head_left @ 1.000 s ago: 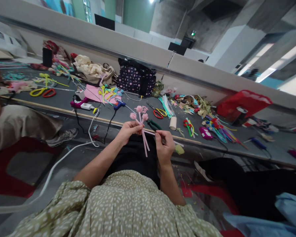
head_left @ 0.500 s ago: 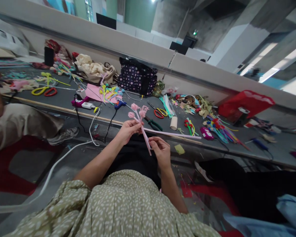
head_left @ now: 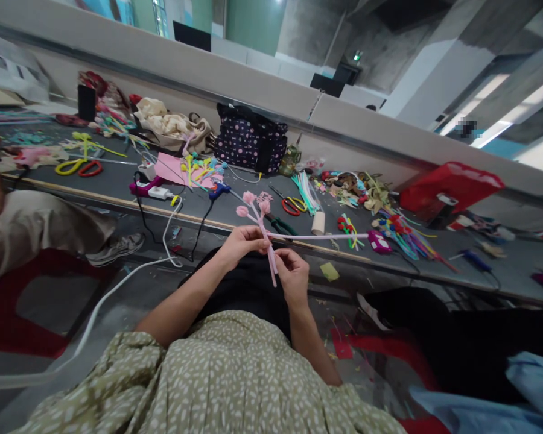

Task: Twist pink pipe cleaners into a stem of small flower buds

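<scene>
At the far left of the bench, another person's knee and sleeve (head_left: 31, 226) sit beside yellow and red scissors (head_left: 75, 167) on the dark worktable (head_left: 117, 184). A purple glue gun (head_left: 142, 188) and a white cable (head_left: 117, 283) lie next along the near edge, with pink paper (head_left: 172, 170) and bright stems behind them.

Over my lap, my left hand (head_left: 242, 243) is clenched round the pink pipe-cleaner bundle (head_left: 266, 238), pinching it just below its three fuzzy buds (head_left: 252, 203), which stand upright above my fingers. My right hand (head_left: 291, 279) grips the lower stems of the same bundle. One long pink pipe cleaner (head_left: 326, 237) runs out from the pinch point to the right, level above the table edge.

Judgement on progress: the buds are formed and gathered, so the heads appear finished. The binding looks only begun, since most of the long strand is free and the lower stems hang unwrapped. I cannot tell how many turns are already on; my fingers cover that spot.

Further right lie red-handled scissors (head_left: 292, 206), a small cardboard roll (head_left: 318, 223), loose coloured stems (head_left: 402, 235) and a red bag (head_left: 450, 187). A spotted dark bag (head_left: 251, 140) stands against the low grey partition (head_left: 344, 126). The room beyond is bare concrete under strip lights.
</scene>
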`<state>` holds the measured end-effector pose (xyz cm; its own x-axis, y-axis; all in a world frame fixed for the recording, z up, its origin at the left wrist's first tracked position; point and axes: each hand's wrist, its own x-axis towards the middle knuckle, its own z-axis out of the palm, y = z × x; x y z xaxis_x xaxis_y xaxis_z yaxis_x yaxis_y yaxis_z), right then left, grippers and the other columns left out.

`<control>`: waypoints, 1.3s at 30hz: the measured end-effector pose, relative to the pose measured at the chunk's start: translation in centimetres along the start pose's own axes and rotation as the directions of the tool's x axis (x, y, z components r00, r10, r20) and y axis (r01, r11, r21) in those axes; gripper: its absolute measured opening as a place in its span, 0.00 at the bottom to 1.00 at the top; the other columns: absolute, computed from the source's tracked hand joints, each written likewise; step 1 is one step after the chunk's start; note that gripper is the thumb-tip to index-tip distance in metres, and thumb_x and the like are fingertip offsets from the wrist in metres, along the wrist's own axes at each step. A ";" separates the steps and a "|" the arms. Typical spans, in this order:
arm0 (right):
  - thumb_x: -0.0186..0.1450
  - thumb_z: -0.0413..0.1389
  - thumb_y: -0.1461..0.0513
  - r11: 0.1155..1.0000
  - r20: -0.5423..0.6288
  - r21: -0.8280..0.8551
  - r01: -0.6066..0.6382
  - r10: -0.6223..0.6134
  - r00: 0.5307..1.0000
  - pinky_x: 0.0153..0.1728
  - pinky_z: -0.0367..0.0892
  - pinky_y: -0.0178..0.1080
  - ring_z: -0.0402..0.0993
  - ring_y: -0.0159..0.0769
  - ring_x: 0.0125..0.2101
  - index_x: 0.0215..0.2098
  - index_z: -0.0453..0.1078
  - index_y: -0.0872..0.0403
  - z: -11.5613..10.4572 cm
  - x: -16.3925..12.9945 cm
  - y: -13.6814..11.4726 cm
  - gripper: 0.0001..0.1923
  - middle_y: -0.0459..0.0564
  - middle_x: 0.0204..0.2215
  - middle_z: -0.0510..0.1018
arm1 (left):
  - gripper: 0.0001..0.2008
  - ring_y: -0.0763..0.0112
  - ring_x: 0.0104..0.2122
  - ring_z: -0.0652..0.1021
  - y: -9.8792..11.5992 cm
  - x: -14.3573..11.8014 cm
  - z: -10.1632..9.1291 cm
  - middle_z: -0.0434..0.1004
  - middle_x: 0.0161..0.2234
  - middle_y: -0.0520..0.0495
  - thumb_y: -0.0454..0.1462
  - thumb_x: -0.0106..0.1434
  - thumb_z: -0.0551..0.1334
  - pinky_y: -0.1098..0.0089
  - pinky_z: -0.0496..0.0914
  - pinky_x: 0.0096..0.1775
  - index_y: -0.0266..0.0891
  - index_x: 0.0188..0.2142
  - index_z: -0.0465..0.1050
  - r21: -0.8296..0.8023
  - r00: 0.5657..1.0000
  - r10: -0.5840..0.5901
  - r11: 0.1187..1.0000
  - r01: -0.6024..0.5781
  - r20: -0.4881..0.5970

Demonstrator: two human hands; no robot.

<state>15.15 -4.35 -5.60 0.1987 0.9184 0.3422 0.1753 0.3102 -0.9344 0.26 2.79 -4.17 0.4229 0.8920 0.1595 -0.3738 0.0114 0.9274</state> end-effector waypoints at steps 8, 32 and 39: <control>0.62 0.57 0.52 0.995 0.044 0.042 -0.089 0.087 0.995 0.25 0.68 0.34 0.74 0.34 0.26 0.39 0.74 0.53 0.0 -0.6 0.1 0.14 0.48 0.29 0.81 | 0.16 0.75 0.24 0.74 0.1 0.0 -0.1 0.77 0.26 0.48 0.39 0.48 0.72 0.73 0.70 0.30 0.32 0.34 0.76 0.016 0.999 0.038 0.999 -0.038 -0.023; 0.63 0.55 0.57 0.949 -0.003 -0.267 0.170 -0.177 0.984 0.31 0.68 0.36 0.72 0.34 0.30 0.37 0.74 0.52 -0.7 -0.4 0.2 0.09 0.48 0.33 0.78 | 0.14 0.76 0.21 0.73 0.4 -0.1 0.1 0.75 0.22 0.49 0.41 0.49 0.71 0.75 0.69 0.25 0.32 0.30 0.76 0.069 0.995 -0.079 0.995 0.075 0.062; 0.64 0.55 0.62 0.844 0.065 -0.402 0.355 -0.361 0.930 0.34 0.69 0.37 0.71 0.34 0.31 0.40 0.72 0.51 -0.9 -0.2 -0.1 0.07 0.48 0.34 0.77 | 0.15 0.77 0.22 0.72 0.5 -0.2 0.2 0.74 0.23 0.50 0.42 0.50 0.70 0.75 0.68 0.26 0.32 0.30 0.74 0.071 0.993 -0.082 0.995 0.077 0.079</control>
<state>15.96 -4.79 -5.49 0.0593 0.7583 0.6491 0.6063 0.4892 -0.6269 0.11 2.58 -3.65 0.5159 0.8497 0.1087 -0.2806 0.0477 0.9586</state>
